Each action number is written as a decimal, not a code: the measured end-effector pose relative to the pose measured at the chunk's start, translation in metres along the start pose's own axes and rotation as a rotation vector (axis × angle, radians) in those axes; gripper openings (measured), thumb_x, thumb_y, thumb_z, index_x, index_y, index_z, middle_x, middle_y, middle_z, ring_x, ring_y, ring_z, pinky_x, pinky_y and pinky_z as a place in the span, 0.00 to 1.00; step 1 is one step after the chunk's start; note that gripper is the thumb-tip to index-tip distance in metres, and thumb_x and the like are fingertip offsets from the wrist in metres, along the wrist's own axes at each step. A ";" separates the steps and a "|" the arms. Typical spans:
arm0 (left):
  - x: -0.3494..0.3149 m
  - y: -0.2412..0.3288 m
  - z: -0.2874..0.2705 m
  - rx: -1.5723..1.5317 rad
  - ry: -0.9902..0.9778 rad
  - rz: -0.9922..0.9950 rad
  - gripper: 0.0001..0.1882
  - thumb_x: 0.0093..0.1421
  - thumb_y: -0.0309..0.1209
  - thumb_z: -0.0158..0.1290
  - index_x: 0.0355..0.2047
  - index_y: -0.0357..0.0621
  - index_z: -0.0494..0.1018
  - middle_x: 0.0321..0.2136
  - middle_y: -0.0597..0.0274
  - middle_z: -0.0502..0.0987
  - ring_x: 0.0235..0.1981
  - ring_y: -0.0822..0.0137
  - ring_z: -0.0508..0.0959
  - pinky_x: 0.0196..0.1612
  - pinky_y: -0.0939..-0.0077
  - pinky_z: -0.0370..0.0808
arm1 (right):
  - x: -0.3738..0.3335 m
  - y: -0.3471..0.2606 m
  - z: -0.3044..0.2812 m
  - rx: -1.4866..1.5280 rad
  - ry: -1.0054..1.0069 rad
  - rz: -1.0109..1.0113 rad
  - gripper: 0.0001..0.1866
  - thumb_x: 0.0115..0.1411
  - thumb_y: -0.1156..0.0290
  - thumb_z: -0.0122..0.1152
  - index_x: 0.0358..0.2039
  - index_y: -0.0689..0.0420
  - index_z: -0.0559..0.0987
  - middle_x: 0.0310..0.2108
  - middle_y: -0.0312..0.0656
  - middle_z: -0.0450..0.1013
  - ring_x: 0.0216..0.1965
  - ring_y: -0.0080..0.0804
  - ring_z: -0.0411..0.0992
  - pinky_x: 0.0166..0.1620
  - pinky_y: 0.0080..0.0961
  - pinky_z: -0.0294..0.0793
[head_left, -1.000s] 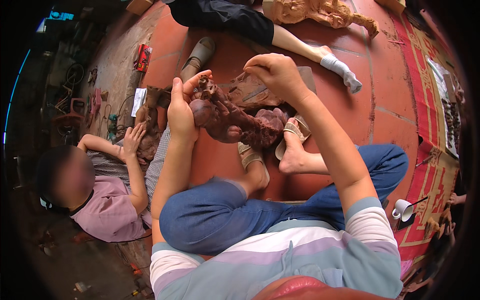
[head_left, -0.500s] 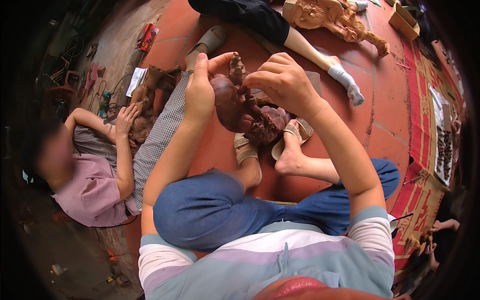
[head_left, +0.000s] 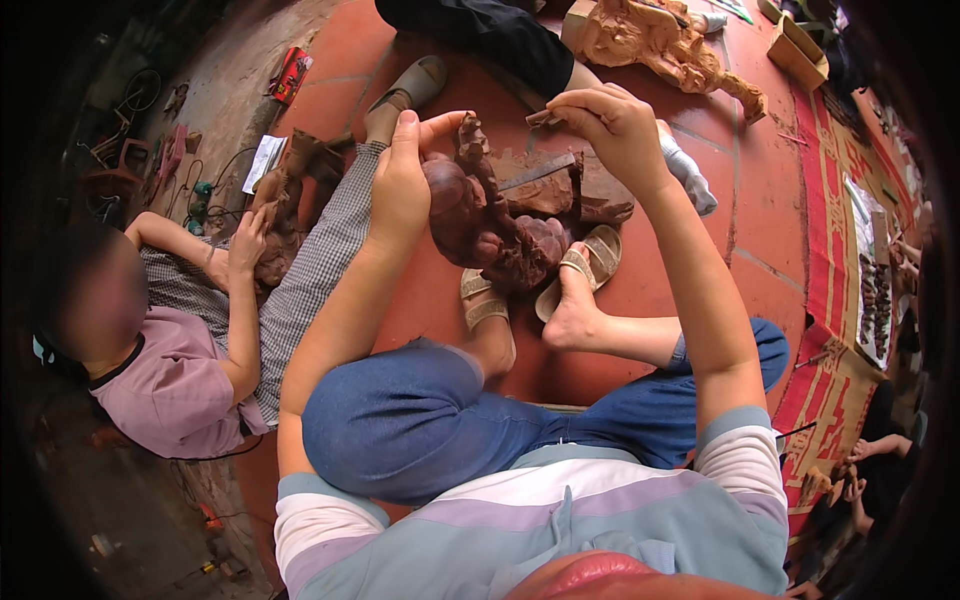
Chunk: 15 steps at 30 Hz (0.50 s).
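Observation:
My left hand (head_left: pixel 400 185) grips the left side of a dark reddish-brown wood carving (head_left: pixel 515 250) with rounded lumps and a knobby upright tip. Its thumb points up and the index finger reaches toward that tip. Above and to the right of the carving, my right hand (head_left: pixel 615 130) is raised off it. Between its thumb and fingers is a small, flat brown piece (head_left: pixel 543 118), whose material I cannot make out. Behind the carving lies a rough dark wood block (head_left: pixel 600 207) with a flat greyish strip (head_left: pixel 540 172) across it.
At left, a person in a pink shirt (head_left: pixel 175 395) handles another carving (head_left: pixel 285 215). A lighter wood carving (head_left: pixel 650 45) lies at the far side near an open box (head_left: pixel 798 55). A red patterned mat (head_left: pixel 815 330) runs along the right, bearing a white tray (head_left: pixel 872 280).
My right hand has moved up and right, away from the carving, bringing the small brown piece into view. The wood block behind shows more. My left hand keeps its hold.

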<state>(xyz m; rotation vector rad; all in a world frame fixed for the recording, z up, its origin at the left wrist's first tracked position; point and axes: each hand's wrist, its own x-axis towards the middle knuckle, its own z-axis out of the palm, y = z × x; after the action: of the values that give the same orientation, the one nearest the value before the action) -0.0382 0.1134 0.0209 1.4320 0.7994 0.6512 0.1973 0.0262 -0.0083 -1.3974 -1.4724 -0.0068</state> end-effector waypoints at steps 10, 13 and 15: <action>0.001 0.004 0.006 -0.003 0.016 0.052 0.31 0.71 0.47 0.26 0.52 0.35 0.72 0.38 0.61 0.77 0.35 0.76 0.75 0.41 0.83 0.73 | -0.002 0.002 0.015 0.610 -0.079 0.259 0.06 0.54 0.74 0.67 0.27 0.62 0.79 0.23 0.37 0.77 0.26 0.15 0.73 0.30 0.17 0.73; -0.002 0.002 0.003 0.002 0.046 0.080 0.31 0.71 0.47 0.27 0.53 0.35 0.71 0.40 0.59 0.77 0.36 0.74 0.75 0.44 0.81 0.73 | 0.002 -0.042 0.025 0.479 -0.418 0.181 0.07 0.52 0.72 0.66 0.26 0.63 0.80 0.23 0.39 0.78 0.26 0.19 0.75 0.34 0.19 0.73; 0.006 0.000 0.008 -0.002 0.011 0.101 0.30 0.71 0.46 0.27 0.55 0.35 0.69 0.43 0.57 0.76 0.40 0.71 0.76 0.47 0.77 0.73 | 0.006 -0.013 0.036 0.402 -0.258 0.376 0.07 0.55 0.72 0.66 0.27 0.62 0.78 0.22 0.34 0.75 0.23 0.14 0.69 0.27 0.13 0.67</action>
<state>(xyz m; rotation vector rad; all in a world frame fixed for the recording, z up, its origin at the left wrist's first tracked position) -0.0283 0.1134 0.0200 1.4754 0.7380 0.7376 0.1665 0.0485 -0.0126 -1.3489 -1.2998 0.6922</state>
